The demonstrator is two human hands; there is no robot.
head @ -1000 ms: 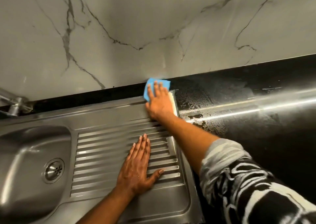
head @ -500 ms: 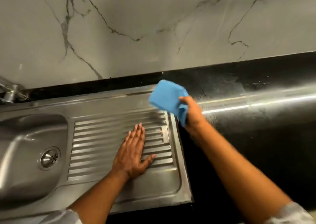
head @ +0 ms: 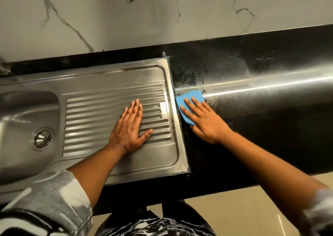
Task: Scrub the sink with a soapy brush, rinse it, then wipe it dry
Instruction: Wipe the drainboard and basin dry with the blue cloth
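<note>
Stainless steel: the sink (head: 108, 77) is set into the black countertop (head: 270, 136). Its basin (head: 21, 113) is at my left with the drain (head: 42, 138) in the bottom, and the ribbed drainboard (head: 93, 120) runs to the right. My left hand (head: 128, 127) lies flat on the ribs, fingers straight and close together, thumb out to the side, holding nothing. Just past the sink's right edge the blue cloth (head: 191, 96) lies on the countertop. My right hand (head: 203, 120) presses it down with straight, slightly spread fingers, and cloth shows beyond my fingertips and on the side toward the sink. Past the cloth, the black surface carries a patch of droplets (head: 189, 77) and a hazy smear, crossed by a bright streak of reflected light. Behind rises a white marble wall (head: 144, 19) with grey veins. Pale floor (head: 243, 208) shows below the counter's front edge.
</note>
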